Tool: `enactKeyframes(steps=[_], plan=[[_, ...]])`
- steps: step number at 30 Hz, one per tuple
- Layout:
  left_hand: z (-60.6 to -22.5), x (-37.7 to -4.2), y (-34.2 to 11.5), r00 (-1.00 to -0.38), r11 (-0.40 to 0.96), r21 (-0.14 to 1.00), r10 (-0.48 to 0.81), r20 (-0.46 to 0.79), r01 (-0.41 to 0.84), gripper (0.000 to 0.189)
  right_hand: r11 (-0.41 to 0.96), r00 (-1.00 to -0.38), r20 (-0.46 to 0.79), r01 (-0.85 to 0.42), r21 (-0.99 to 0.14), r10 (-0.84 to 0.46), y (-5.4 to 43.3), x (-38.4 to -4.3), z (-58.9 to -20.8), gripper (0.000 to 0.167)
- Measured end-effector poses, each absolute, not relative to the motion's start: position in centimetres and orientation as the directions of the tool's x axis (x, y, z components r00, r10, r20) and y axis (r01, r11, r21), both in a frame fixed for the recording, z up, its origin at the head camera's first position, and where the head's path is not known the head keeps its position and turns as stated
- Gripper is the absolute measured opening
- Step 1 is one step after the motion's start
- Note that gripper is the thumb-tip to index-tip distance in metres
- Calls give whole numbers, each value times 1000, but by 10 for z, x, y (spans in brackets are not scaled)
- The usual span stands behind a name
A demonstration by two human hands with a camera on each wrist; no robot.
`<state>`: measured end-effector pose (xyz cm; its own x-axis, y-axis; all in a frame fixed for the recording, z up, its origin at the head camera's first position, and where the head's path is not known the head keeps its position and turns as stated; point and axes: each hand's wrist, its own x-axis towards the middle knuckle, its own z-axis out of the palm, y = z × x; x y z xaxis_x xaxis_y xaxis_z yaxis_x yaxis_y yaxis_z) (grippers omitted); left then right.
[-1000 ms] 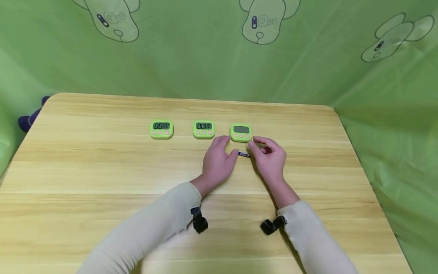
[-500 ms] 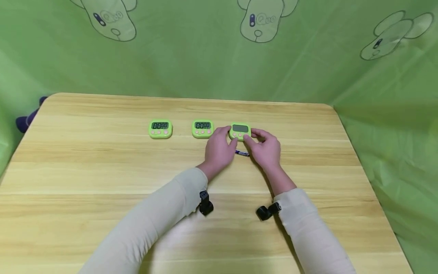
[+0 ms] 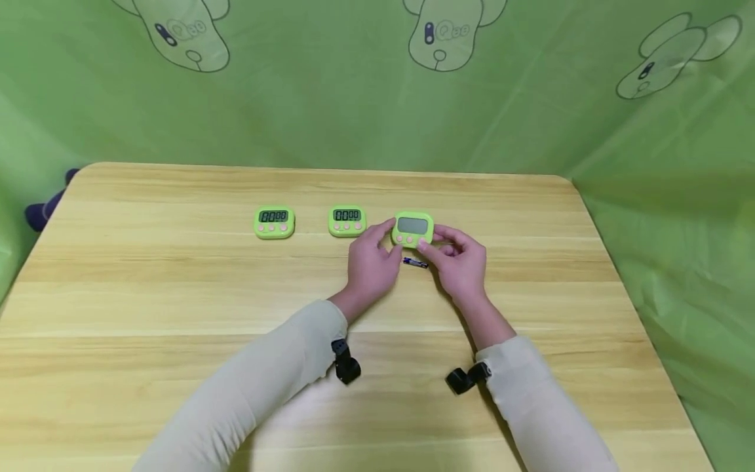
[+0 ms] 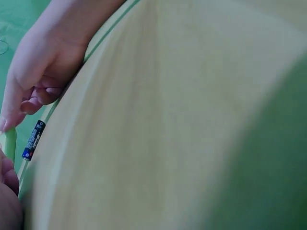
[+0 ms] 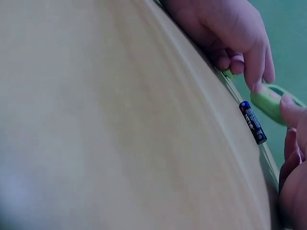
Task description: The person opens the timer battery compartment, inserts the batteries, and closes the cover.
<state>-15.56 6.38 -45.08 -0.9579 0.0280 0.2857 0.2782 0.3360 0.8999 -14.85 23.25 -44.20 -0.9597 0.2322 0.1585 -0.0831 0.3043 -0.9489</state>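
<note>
A green kitchen timer (image 3: 412,227) with a blank grey screen and pink buttons is held between both hands in the head view, its face tilted up toward me. My right hand (image 3: 463,267) pinches its right end, thumb on the front near the buttons. At the left end, my left hand (image 3: 371,263) grips it between thumb and forefinger. Just below the timer, a small dark AAA battery (image 3: 415,263) lies on the table; its printed label shows in the right wrist view. There the timer (image 5: 267,103) appears raised off the wood, its back hidden.
Two more green timers stand to the left, the nearer one (image 3: 347,221) close by my left hand and the other (image 3: 274,223) farther off, both displaying zeros. The wooden table (image 3: 147,282) ends at a green printed curtain (image 3: 330,118).
Both hands have closed in on the blank timer from its sides and lifted and tilted it off the table. The battery stays where it lay.
</note>
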Motion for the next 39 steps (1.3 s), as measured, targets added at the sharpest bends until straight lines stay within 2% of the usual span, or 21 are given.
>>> enactKeyframes(steps=[7,14,18,21,23,26,30,33,39], plan=[[-453,-141,48,-958,153,946,17,288,287,56,261,-947,289,-248,-933,136,222,-130,-445,28],[-453,-127,30,-972,70,972,91,217,224,66,44,-937,347,-346,-937,41,200,-105,-445,35],[-452,-120,14,-977,-22,988,148,154,152,66,85,-910,415,-413,-907,6,189,-99,-448,36],[-449,-114,2,-981,-131,988,166,102,80,57,90,-902,431,-430,-898,-10,183,-98,-449,35],[-448,-111,-5,-982,-186,982,173,80,47,49,92,-904,426,-427,-900,-22,179,-97,-449,34],[-447,-109,-11,-980,-194,980,183,74,38,44,107,-911,409,-412,-905,-53,174,-97,-449,33],[-448,-109,-12,-980,-155,987,187,65,36,53,36,-935,347,-350,-936,-71,174,-96,-448,49],[-448,-108,-11,-980,-157,987,191,59,29,54,-49,-964,265,-263,-963,-31,176,-94,-447,58],[-448,-107,-10,-975,-128,990,207,81,55,53,26,-988,146,-145,-989,49,172,-98,-445,33]])
